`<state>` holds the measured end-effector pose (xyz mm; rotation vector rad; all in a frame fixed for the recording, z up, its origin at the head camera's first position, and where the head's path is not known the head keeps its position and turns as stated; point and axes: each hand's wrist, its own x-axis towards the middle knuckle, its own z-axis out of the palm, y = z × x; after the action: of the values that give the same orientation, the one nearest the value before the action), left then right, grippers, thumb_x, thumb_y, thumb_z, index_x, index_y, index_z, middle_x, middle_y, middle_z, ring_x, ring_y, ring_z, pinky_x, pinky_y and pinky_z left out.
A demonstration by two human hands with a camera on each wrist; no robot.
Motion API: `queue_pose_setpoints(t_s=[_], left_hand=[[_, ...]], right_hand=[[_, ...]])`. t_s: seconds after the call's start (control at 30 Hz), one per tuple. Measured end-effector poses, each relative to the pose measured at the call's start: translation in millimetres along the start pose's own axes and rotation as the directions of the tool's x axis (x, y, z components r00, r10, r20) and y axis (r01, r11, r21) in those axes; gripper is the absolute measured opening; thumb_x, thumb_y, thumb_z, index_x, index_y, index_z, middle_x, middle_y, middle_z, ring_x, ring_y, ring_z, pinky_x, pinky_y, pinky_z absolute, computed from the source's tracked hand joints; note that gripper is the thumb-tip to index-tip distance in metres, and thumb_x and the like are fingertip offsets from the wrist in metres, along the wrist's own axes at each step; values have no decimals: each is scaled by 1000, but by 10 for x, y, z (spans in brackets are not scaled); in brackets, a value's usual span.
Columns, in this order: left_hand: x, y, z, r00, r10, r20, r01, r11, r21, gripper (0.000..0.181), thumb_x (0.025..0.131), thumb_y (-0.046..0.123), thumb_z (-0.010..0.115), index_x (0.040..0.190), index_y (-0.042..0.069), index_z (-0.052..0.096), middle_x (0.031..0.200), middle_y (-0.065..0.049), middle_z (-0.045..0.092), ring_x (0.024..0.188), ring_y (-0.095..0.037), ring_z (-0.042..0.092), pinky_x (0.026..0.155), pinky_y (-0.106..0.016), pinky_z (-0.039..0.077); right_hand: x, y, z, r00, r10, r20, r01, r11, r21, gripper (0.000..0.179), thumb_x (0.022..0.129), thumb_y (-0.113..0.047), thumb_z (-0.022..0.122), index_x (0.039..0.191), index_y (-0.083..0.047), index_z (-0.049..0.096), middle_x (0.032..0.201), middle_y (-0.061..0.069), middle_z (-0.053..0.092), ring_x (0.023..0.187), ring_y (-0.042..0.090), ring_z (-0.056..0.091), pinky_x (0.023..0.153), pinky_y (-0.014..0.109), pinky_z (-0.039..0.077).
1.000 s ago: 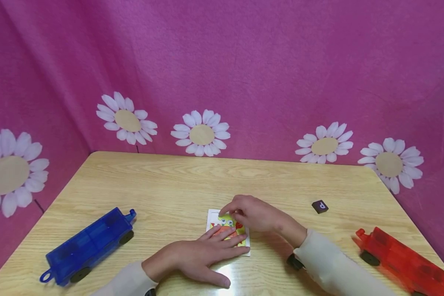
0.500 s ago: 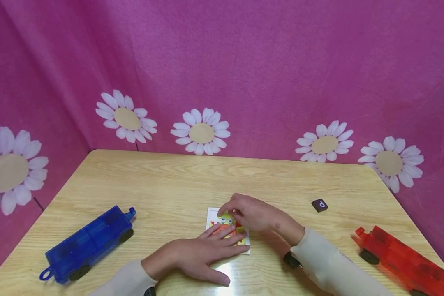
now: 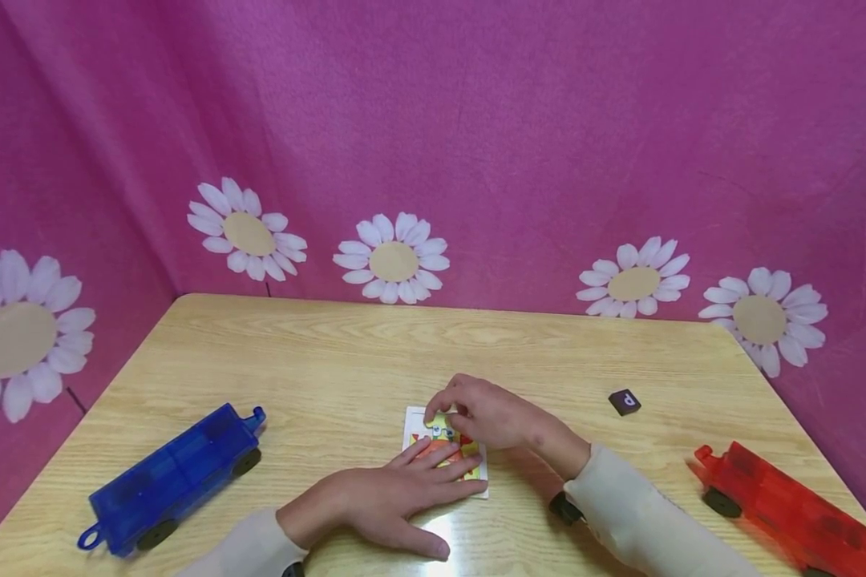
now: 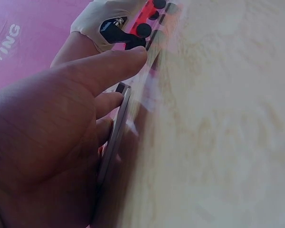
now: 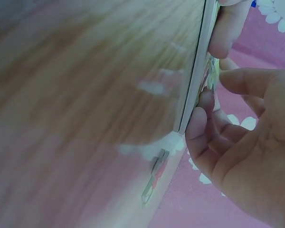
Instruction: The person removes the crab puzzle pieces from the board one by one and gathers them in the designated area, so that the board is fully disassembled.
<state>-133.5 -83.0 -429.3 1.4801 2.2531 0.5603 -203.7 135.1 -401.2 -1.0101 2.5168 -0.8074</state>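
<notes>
A small white-framed picture puzzle [image 3: 410, 418] lies flat mid-table, with a yellow and red big-eyed cartoon figure on it. My left hand [image 3: 397, 497] rests with spread, straight fingers across its lower part, covering much of the picture. At the upper part, my right hand [image 3: 494, 413] has bent fingers and thumb pinching a yellow puzzle piece [image 3: 441, 421] beside the eyes. The right wrist view shows this hand [image 5: 256, 137] from the side, thumb and fingertips close together at the board's face. In the left wrist view the board [image 4: 115, 137] appears edge-on beneath the left fingers.
A blue see-through toy wagon [image 3: 176, 477] stands at the left and a red one [image 3: 794, 509] at the right. A dark tile with a white letter [image 3: 624, 402] lies right of the hands. A pink flowered cloth [image 3: 505, 160] hangs behind the wooden table [image 3: 317, 353].
The right hand shifts very slightly up and left, and the eyed area of the puzzle under it looks a little more tilted. The left hand stays in place.
</notes>
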Motion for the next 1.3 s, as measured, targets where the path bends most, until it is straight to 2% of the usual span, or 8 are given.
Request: queue_pose_setpoints(t_s=[0.1, 0.27, 0.37, 0.5, 0.63, 0.83, 1.07, 1.3], left_hand=[[0, 6, 5, 1000, 5, -4, -5, 1000, 10, 72, 105, 55, 50, 165, 26, 26, 172, 0, 9, 156, -26, -3, 121, -58, 3], [-8, 12, 4, 1000, 7, -13, -7, 999, 36, 71, 105, 55, 50, 165, 25, 27, 172, -1, 10, 156, -26, -1, 122, -56, 4], [-10, 16, 1, 1000, 2, -12, -2, 1000, 24, 72, 105, 55, 51, 165, 25, 27, 172, -1, 10, 156, -26, -2, 122, -57, 4], [-11, 19, 0, 1000, -7, -7, 7, 1000, 7, 72, 105, 54, 51, 165, 26, 27, 172, 0, 11, 156, -27, -1, 121, -58, 4], [-9, 23, -1, 1000, -9, -7, 9, 1000, 10, 71, 105, 55, 51, 165, 26, 27, 172, 0, 11, 156, -27, 0, 121, -59, 4], [0, 22, -4, 1000, 2, -16, -1, 1000, 31, 71, 105, 55, 50, 165, 26, 27, 172, 1, 12, 157, -26, 1, 122, -56, 4], [-2, 24, -3, 1000, 7, -24, -6, 999, 39, 71, 105, 54, 51, 165, 25, 28, 172, -1, 14, 157, -26, 2, 123, -54, 3], [-5, 25, 2, 999, 10, -31, -9, 999, 33, 71, 104, 54, 52, 165, 25, 29, 171, -1, 15, 157, -26, 3, 122, -54, 4]], right_hand=[[-9, -5, 5, 1000, -9, -11, 9, 1000, 4, 26, 101, -3, 59, 108, -22, 75, 100, -7, 56, 81, 13, 55, 76, 33, 50], [-2, -28, 11, 998, -49, -37, 49, 999, 9, 25, 101, -2, 57, 106, -19, 75, 85, -6, 58, 68, 8, 55, 68, 30, 50], [10, -42, 18, 998, -36, -47, 37, 999, 33, 23, 102, -2, 57, 110, -16, 73, 81, -6, 62, 62, 7, 56, 63, 28, 50], [18, -55, 5, 997, 14, -72, -11, 999, 43, 18, 103, -5, 60, 116, -12, 71, 86, -6, 68, 67, 7, 60, 66, 28, 53], [-7, -48, -46, 994, 18, -112, -17, 1000, 7, 13, 101, -5, 64, 107, -12, 74, 89, -8, 69, 76, 7, 61, 71, 28, 54], [-131, -10, -194, 987, -12, -159, 11, 1000, -8, 15, 99, -2, 64, 101, -13, 75, 88, -8, 68, 78, 10, 60, 70, 29, 52], [-324, 91, -373, 986, 52, -159, -54, 999, -9, 16, 100, -2, 63, 101, -13, 75, 88, -5, 68, 71, 11, 59, 63, 30, 52], [-523, 248, -539, 978, 76, -197, -90, 994, -60, 18, 98, -2, 64, 98, -16, 75, 88, -8, 68, 78, 12, 61, 70, 32, 53]])
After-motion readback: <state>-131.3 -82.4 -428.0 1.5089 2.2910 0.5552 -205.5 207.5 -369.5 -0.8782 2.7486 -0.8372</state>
